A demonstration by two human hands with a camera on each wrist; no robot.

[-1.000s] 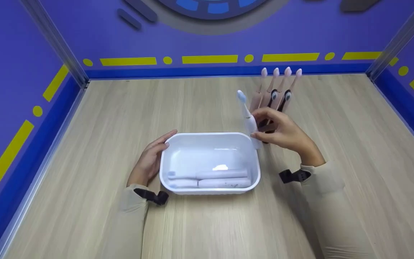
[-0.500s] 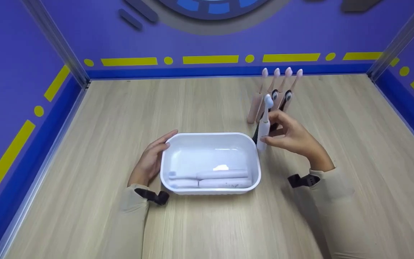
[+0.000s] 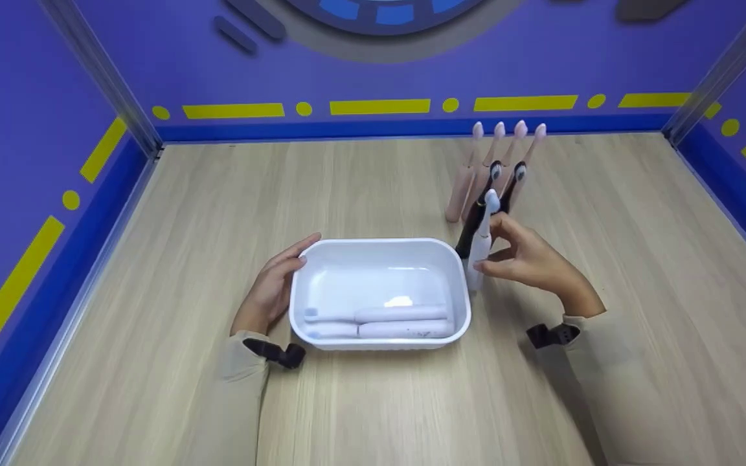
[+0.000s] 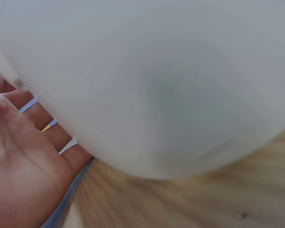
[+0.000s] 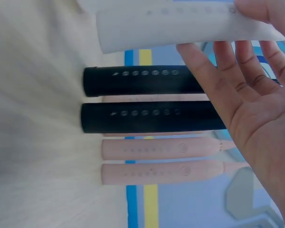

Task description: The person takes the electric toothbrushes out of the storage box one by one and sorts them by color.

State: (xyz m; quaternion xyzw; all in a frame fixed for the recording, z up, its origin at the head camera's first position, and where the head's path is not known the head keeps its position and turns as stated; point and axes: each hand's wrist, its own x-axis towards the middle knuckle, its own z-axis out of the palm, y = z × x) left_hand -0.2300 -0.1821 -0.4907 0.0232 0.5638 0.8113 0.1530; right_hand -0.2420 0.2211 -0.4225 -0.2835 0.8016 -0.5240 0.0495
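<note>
My right hand [image 3: 531, 262] pinches a white electric toothbrush [image 3: 480, 249] between thumb and fingers. It stands nearly upright, head up, just outside the right rim of a white plastic basin [image 3: 381, 244]. In the right wrist view the lower end of the white handle [image 5: 147, 28] shows close to the tabletop. My left hand [image 3: 274, 288] holds the basin's left end, thumb at the rim and fingers along the outer wall. Inside the basin, two white electric toothbrushes [image 3: 402, 329] lie side by side along the near wall, their heads to the left.
Two black electric toothbrushes [image 3: 472, 226] stand upright just behind my right hand. Behind them is a row of several pink electric toothbrushes [image 3: 460, 188], also upright. Blue-purple panels [image 3: 386, 77] with yellow marks enclose the wooden tabletop [image 3: 237, 194] at the back and sides.
My right hand has carried the white toothbrush rightward, then down and toward me, to the basin's right side, and straightened it from a leftward tilt. The left hand and basin stay put.
</note>
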